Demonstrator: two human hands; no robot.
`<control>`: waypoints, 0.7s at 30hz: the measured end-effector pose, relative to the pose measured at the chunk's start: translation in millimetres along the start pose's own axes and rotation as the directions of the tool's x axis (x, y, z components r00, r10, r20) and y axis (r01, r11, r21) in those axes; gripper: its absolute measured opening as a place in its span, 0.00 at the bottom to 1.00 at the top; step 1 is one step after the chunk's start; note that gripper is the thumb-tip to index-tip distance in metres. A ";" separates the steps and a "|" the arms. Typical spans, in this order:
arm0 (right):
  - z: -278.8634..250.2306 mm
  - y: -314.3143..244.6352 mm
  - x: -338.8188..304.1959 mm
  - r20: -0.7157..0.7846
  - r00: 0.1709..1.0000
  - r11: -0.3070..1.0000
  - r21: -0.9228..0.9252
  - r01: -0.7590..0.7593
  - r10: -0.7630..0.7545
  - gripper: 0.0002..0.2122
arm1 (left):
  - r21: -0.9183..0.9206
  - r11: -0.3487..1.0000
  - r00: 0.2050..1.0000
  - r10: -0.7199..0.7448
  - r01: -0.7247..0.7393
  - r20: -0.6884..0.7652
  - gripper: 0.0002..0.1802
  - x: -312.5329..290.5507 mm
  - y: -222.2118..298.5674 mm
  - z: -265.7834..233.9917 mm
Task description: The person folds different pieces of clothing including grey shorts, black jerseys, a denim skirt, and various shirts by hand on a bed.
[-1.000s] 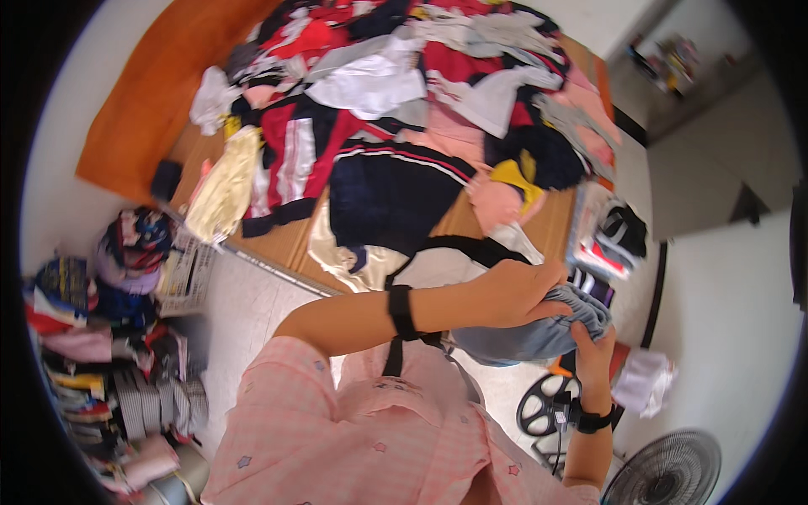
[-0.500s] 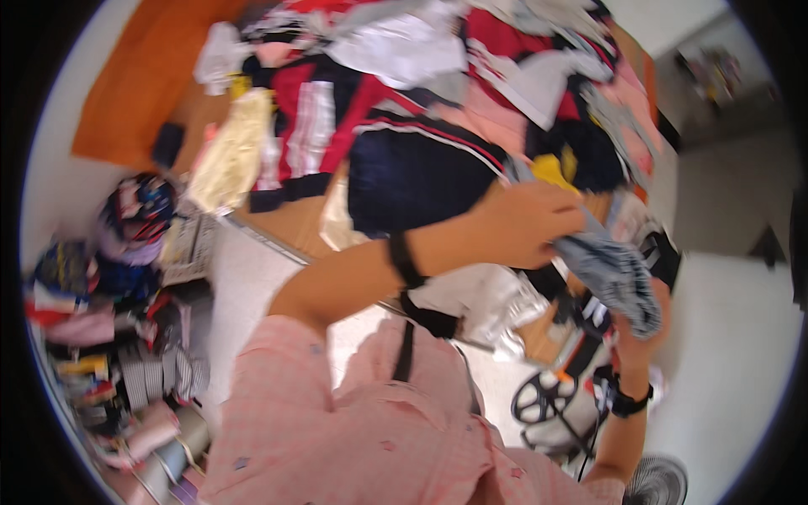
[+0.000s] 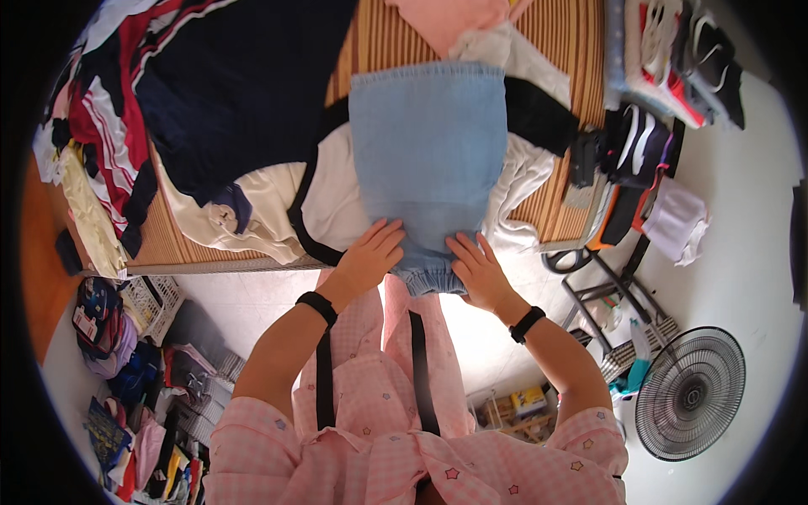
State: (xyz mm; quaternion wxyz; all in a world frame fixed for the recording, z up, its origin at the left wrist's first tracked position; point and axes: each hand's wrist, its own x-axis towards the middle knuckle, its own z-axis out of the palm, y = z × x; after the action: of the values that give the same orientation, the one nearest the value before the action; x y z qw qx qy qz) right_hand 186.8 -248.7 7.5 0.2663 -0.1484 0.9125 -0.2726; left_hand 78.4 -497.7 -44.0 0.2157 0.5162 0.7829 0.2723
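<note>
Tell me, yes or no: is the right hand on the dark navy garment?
No, the right hand rests on the blue denim garment, with the navy garment off to the left.

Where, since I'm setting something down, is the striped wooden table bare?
Beyond the blue rectangular denim garment, between navy cloth and pink cloth; also between pink cloth and the multicoloured folded clothes. Layered red and white garments crowd the left.

Pale blue denim garment (image 3: 429, 151), spread flat
Its body is roughly rectangular and mostly smooth, the far edge finely ruffled, the near end gathered and wrinkled. It lies lengthwise over a black-and-white garment (image 3: 332, 198) on the table (image 3: 387, 42), the gathered end reaching past the near edge.
</note>
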 end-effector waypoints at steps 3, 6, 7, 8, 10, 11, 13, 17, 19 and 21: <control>13.7 -4.7 -7.4 0.012 0.998 0.996 0.054 -0.066 0.066 0.23 | -0.015 1.000 0.996 -0.014 0.015 0.085 0.10 -5.7 -0.3 -0.6; -10.6 -10.0 -11.7 -0.020 0.998 0.987 0.148 -0.062 0.066 0.23 | -0.087 0.995 0.995 -0.041 0.049 0.088 0.15 3.8 -4.1 -36.9; -21.9 -9.9 -9.7 -0.042 0.998 0.982 0.184 -0.042 0.051 0.22 | -0.114 0.988 0.994 -0.105 0.107 0.024 0.17 9.6 -7.1 -50.8; -32.5 -2.2 -0.5 -0.206 0.978 0.978 0.199 0.064 -0.022 0.19 | -0.153 0.980 0.987 -0.138 0.125 -0.081 0.19 16.4 -7.9 -62.9; -49.4 15.0 27.0 -0.376 0.926 0.991 0.113 0.066 -0.019 0.19 | -0.126 0.920 0.859 -0.392 0.372 -0.330 0.29 41.6 -17.6 -73.8; -57.0 24.4 43.8 -0.431 0.902 0.998 0.058 0.036 -0.007 0.20 | -0.051 0.938 0.884 -0.341 0.344 -0.318 0.31 55.9 -24.2 -75.7; -64.8 39.8 80.1 -0.472 0.881 0.999 -0.009 0.033 -0.034 0.22 | 0.108 0.950 0.924 -0.251 0.292 -0.290 0.34 82.7 -38.1 -72.9; -72.7 83.7 118.1 -0.323 0.946 0.945 -0.297 -0.140 0.039 0.24 | 0.229 0.955 0.977 -0.158 0.189 -0.144 0.35 99.5 -47.7 -48.6; -73.7 93.4 116.9 -0.364 0.931 0.961 -0.266 -0.081 -0.022 0.25 | 0.336 0.897 0.958 -0.271 0.287 -0.096 0.34 96.2 -56.8 -42.6; -76.2 95.6 110.4 -0.343 0.939 0.957 -0.277 -0.083 -0.018 0.24 | 0.302 0.897 0.937 -0.259 0.324 -0.236 0.35 89.1 -62.5 -42.2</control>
State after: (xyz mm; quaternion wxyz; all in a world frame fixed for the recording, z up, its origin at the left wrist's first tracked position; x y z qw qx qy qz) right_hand 41.6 -185.6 -38.3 0.0839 -0.1206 0.9770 -0.1545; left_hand -24.2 -443.8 -57.6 0.0872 0.3936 0.9033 0.1470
